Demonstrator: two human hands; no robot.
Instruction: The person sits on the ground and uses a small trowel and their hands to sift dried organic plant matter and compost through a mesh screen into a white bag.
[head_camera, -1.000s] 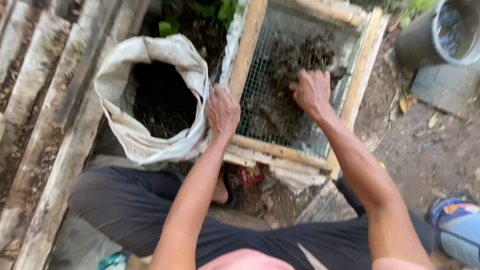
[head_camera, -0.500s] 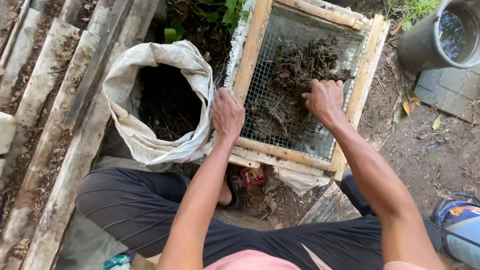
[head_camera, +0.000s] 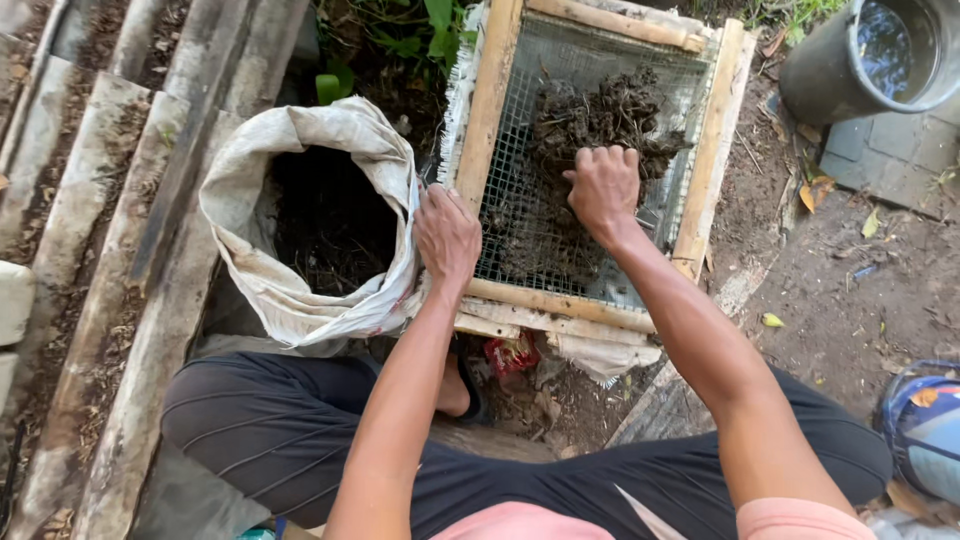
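While the left hand (head_camera: 447, 235) grips the near-left corner of the sieve (head_camera: 489, 110), the right hand (head_camera: 602, 190) sits curled, knuckles up, pressing on the clump of roots (head_camera: 600, 115) on the mesh, with an open sack (head_camera: 300, 290) just left.

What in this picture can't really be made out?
All in the head view:
- Right hand: fingertips curled into the clump of soil and roots, so its grip is hidden.
- Under the wire-mesh sieve: hidden by mesh and soil.
- Bottom of the white sack: too dark.
- Bucket: cut off by the frame's edge.
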